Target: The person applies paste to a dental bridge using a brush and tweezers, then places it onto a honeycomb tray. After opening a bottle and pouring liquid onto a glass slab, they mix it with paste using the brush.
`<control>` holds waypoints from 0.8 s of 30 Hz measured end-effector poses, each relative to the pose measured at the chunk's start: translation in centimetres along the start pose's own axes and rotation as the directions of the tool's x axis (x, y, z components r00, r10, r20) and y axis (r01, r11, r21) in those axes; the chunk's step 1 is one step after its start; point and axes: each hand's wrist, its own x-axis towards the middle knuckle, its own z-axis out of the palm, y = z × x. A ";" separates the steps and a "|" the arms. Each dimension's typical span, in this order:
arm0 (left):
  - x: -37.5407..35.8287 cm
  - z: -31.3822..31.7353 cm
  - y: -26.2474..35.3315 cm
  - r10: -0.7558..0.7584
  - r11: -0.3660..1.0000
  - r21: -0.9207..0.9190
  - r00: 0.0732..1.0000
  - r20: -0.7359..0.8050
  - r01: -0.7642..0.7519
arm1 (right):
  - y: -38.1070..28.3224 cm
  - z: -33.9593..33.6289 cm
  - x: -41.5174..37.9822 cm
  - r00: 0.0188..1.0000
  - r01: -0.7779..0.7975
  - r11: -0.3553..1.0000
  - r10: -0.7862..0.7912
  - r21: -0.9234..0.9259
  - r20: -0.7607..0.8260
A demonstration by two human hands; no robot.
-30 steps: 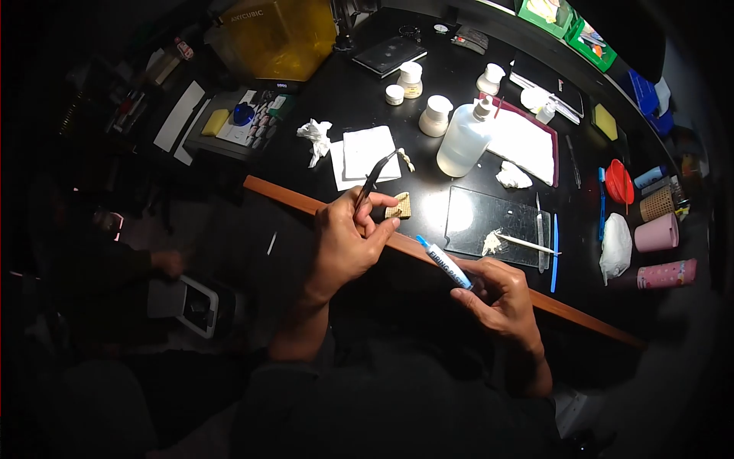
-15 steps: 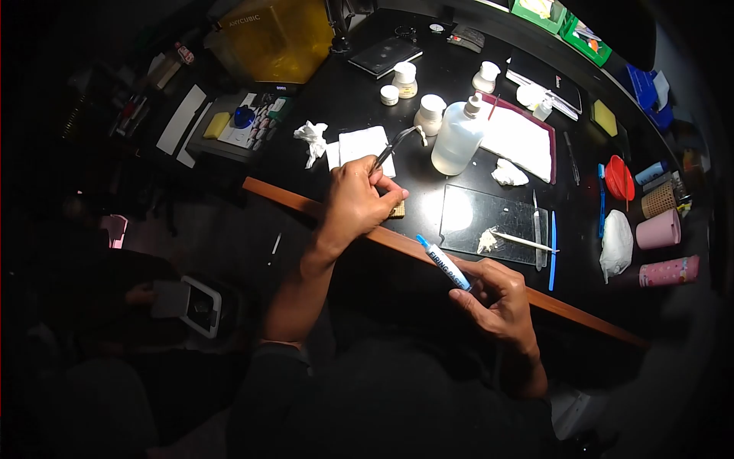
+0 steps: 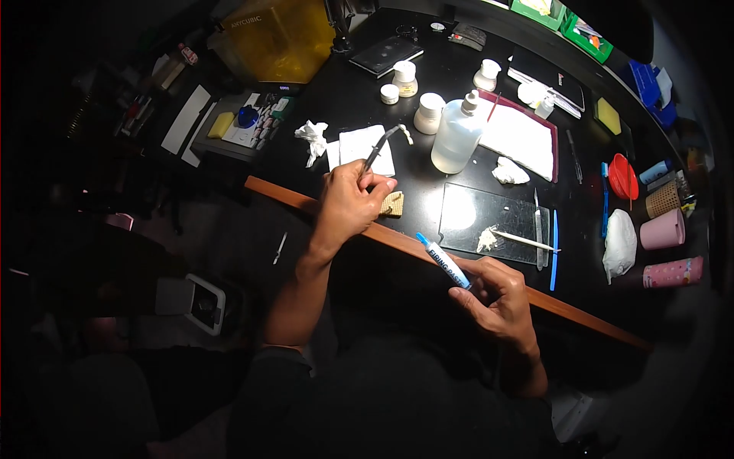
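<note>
My left hand [image 3: 352, 200] is closed around slim black tweezers [image 3: 372, 155], which point up and away from me. At their tip is a small curved white piece [image 3: 407, 136] like a short row of teeth, over the table by the white folded paper [image 3: 367, 149]. Just beyond my left fingers lies a small tan honeycomb block [image 3: 392, 204], partly hidden. My right hand [image 3: 501, 298] grips a syringe [image 3: 447, 265] labelled "FIRING PASTE", its blue tip pointing up and left above the table's wooden edge.
A large clear bottle [image 3: 456, 138] stands among small white-capped jars [image 3: 430, 115]. On a glass slab [image 3: 489, 210] are a pale paste heap and a thin white tool. A maroon tray [image 3: 554, 145] and a pink cup [image 3: 662, 231] are to the right, crumpled tissue [image 3: 312, 141] to the left.
My left hand has shifted slightly left, carrying the tweezers and white piece left with it, so more of the honeycomb block shows. My right hand and the syringe have stayed nearly still.
</note>
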 end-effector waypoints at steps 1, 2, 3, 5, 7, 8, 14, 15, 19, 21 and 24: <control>0.0 -0.2 0.0 0.033 0.999 0.015 0.999 -0.032 -0.032 | 0.2 0.0 0.0 1.000 0.005 1.000 -0.005 -0.006 0.004; -0.1 -0.6 -0.1 0.034 0.998 0.052 0.999 -0.040 -0.032 | 0.3 0.1 0.1 1.000 0.009 1.000 -0.009 -0.012 0.009; -0.3 -1.1 0.0 0.035 0.996 0.089 0.998 -0.049 -0.031 | 0.3 0.2 0.2 1.000 0.016 1.000 -0.016 -0.014 0.005; -0.6 -1.9 -0.5 0.032 0.999 0.036 0.999 -0.036 -0.031 | 0.2 0.5 0.6 0.999 0.035 0.999 -0.035 -0.018 0.001; -0.9 -1.9 -1.0 0.022 0.995 -0.098 1.000 0.018 -0.020 | 0.0 1.1 1.4 0.999 0.049 0.998 -0.049 -0.033 -0.005; -1.0 -1.8 -1.2 0.019 0.986 -0.167 0.999 0.044 -0.011 | 0.0 1.3 1.7 0.998 0.056 0.998 -0.056 -0.042 -0.006; -0.1 -1.6 1.7 0.074 0.996 0.034 0.993 0.090 -0.078 | 0.3 2.3 2.2 0.994 0.100 0.989 -0.103 -0.112 -0.024; 0.1 -1.5 1.9 0.102 0.991 0.077 0.990 0.098 -0.110 | 0.2 2.3 2.0 0.994 0.101 0.988 -0.105 -0.113 -0.029; 0.9 -1.2 1.6 0.187 0.967 0.144 0.970 0.157 -0.210 | 0.0 1.9 1.5 0.993 0.099 0.988 -0.106 -0.117 -0.051; 1.2 -1.1 1.7 0.190 0.955 0.196 0.965 0.180 -0.224 | 0.0 1.8 1.3 0.994 0.091 0.989 -0.098 -0.115 -0.056; 1.2 -1.0 2.1 0.182 0.949 0.221 0.964 0.196 -0.224 | 0.1 1.6 1.1 0.995 0.080 0.991 -0.087 -0.109 -0.056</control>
